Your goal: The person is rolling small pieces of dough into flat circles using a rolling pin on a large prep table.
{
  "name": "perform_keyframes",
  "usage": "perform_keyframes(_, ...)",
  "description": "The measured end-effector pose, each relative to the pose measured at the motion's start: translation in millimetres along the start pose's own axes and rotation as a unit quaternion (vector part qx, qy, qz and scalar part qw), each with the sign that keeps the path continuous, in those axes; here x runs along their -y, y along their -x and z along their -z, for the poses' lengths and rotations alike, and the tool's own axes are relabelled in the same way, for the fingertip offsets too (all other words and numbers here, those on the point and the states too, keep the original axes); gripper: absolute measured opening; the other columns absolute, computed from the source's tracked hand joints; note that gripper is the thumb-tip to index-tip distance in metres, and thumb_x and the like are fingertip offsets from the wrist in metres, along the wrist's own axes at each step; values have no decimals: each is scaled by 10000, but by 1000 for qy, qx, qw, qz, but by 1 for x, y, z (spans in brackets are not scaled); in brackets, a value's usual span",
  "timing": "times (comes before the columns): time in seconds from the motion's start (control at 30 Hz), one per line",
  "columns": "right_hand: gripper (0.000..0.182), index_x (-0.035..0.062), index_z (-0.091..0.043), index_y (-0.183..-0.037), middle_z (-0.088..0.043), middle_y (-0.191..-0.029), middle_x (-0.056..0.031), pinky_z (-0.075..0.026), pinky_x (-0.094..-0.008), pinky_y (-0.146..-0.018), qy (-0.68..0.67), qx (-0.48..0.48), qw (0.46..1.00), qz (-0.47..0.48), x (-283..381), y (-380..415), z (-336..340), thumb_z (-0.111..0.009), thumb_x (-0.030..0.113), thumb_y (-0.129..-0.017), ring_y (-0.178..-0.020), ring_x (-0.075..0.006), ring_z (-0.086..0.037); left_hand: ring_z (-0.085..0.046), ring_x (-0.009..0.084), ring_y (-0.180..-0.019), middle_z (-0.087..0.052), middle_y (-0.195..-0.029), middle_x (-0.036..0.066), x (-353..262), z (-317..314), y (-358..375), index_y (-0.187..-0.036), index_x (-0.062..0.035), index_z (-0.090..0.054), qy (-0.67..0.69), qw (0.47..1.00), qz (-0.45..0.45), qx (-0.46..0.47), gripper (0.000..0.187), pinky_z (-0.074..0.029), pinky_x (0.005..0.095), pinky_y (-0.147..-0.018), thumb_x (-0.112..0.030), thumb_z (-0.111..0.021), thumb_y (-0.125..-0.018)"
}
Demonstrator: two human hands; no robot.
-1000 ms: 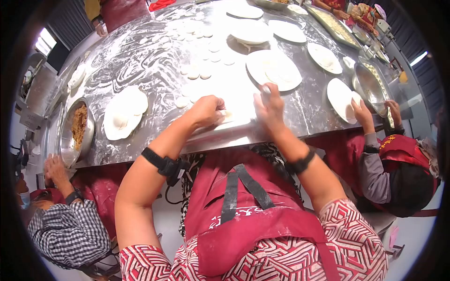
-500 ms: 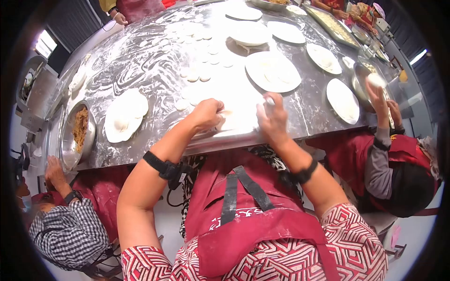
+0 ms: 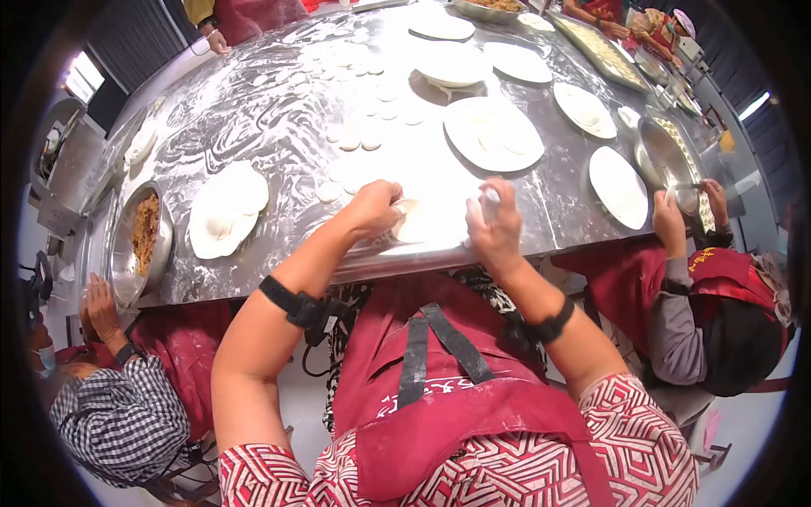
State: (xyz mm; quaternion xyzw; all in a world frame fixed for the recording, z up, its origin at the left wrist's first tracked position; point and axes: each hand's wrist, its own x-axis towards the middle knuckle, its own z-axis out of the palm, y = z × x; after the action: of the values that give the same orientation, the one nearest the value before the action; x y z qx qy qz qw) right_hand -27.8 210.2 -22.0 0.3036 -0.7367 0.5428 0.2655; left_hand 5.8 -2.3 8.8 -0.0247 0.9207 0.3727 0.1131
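Observation:
Near the table's front edge, my left hand (image 3: 373, 210) is closed, pinching the edge of a thin round dough wrapper (image 3: 408, 221) lying on the floured metal table (image 3: 291, 245). My right hand (image 3: 496, 226), slightly blurred, is closed around a short pale rod (image 3: 488, 201) that looks like a rolling pin, mostly hidden by the fingers. It is just right of the wrapper, apart from it. Small flat dough discs (image 3: 370, 144) lie beyond my left hand. A white plate (image 3: 492, 133) holding pale dough stands beyond my right hand.
At left are a plate of wrappers (image 3: 226, 209) and a metal bowl of brown filling (image 3: 144, 235). More white plates (image 3: 617, 188) and a metal bowl (image 3: 665, 156) stand at right. Co-workers sit on both sides; a co-worker's hand (image 3: 669, 221) is near the right bowl.
The wrapper by my left hand shows more fully. My right hand has shifted slightly down toward the table edge. The right co-worker's nearer hand has moved down from above the bowl.

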Motion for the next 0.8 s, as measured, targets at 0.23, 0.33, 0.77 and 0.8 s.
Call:
perform_keyframes(0.23,285,38,-454,-1038,-565,-718,-205,-451,-434,-533,37,2,999,11,-27,-48,-48,-582,25,-784,-614,-390,-581,-635,331,-794,-641,-822,240,4,-2,0,-906,32,-644,-9,999,-17,-30,196,-476,382,-734,-100,-559,-788)
perform_keyframes(0.33,331,66,-453,-1053,-513,-618,-100,-426,-333,-482,51,-6,998,33,-27,-48,-46,-607,-1,-768,-495,-223,-539,-634,352,-807,-641,-855,254,-6,-4,-8,-931,35,-647,-10,1000,-1,-27,235,-481,386,-753,-118,-582,-766)
perform_keyframes(0.77,314,67,-455,-1063,-574,-717,-208,-463,-439,-545,22,11,1000,-18,-26,-48,-47,-607,54,-788,-627,-406,-588,-617,229,-781,-655,-839,182,-8,-1,0,-975,80,-601,-39,999,-12,-26,238,-470,341,-725,-37,-559,-772)
perform_keyframes(0.8,316,70,-455,-1062,-575,-725,-211,-464,-438,-548,30,19,999,-36,-23,-42,-40,-610,54,-787,-634,-406,-590,-617,227,-786,-655,-846,181,-5,-3,-1,-976,82,-601,-41,999,-24,-21,240,-469,342,-726,-40,-558,-774)
